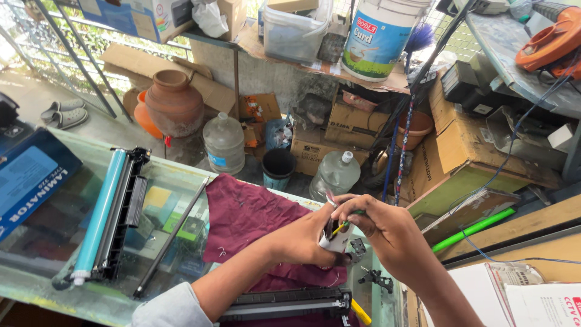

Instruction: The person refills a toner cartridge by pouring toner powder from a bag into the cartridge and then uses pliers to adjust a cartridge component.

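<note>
My left hand [305,237] grips a small white plastic part [336,241] over the maroon cloth [245,215] on the glass table [175,175]. My right hand [378,227] holds a thin green-handled tool [346,221] and pokes its tip into that part. A black cartridge section [284,303] lies on the cloth under my forearms. To the left rests a toner cartridge with a cyan drum [106,215], and a long black rod [172,236] lies beside it.
Small black parts [375,280] sit near the table's right edge. A blue box [27,181] lies at far left. Beyond the table stand a clay pot [174,100], two water jugs [224,144], cardboard boxes [463,145] and a white bucket [378,36] on a shelf.
</note>
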